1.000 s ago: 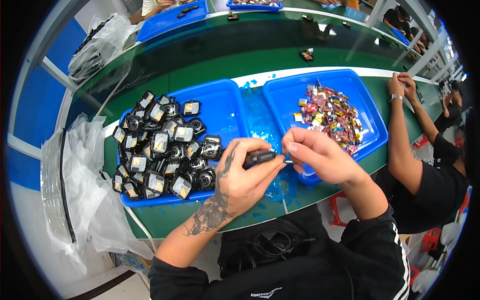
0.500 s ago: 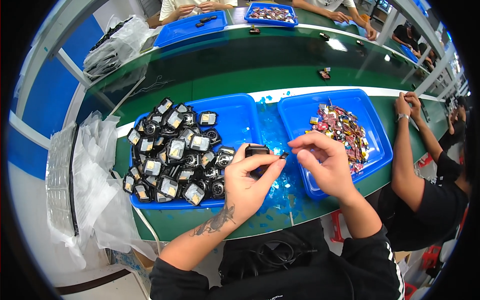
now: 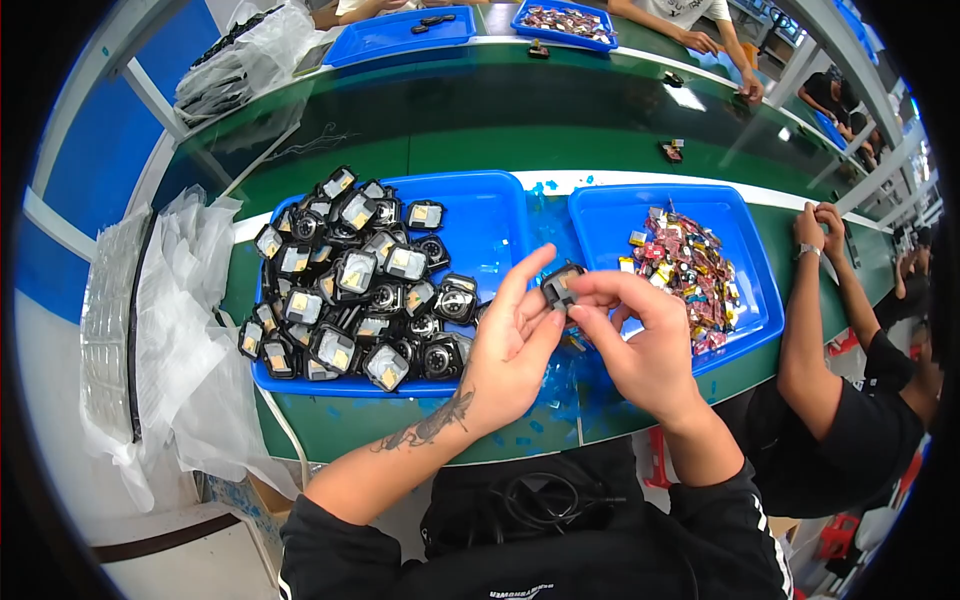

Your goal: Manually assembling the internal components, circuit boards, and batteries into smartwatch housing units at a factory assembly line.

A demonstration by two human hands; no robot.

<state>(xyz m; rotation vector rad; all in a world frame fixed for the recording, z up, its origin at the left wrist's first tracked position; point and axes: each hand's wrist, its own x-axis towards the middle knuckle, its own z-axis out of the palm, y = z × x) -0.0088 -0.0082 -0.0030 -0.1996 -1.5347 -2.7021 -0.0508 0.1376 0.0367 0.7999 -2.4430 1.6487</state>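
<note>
Between the two blue trays, my left hand (image 3: 512, 345) holds a small black smartwatch case (image 3: 562, 287), its index finger stretched out along the far side. My right hand (image 3: 645, 340) pinches the near right edge of the same case with thumb and forefinger. A grey inner face of the case shows between the fingers; its finer parts are too small to tell. Left of my hands, a blue tray (image 3: 490, 215) bears a heap of similar black watch cases (image 3: 355, 270), many with grey and yellowish insides. To the right, another blue tray (image 3: 755, 300) contains small red, yellow and silver electronic parts (image 3: 690, 270).
Blue scraps (image 3: 545, 400) lie on the green table between the trays. Beyond runs a dark green belt (image 3: 460, 125) carrying a few small parts. Plastic sheeting (image 3: 180, 320) hangs at the left. A co-worker's arms (image 3: 815, 320) are close on the right; others sit across.
My right hand has come left onto the watch case, from which it was apart before. The case has been turned in my left hand, so its grey inner face shows. The view has shifted slightly.
</note>
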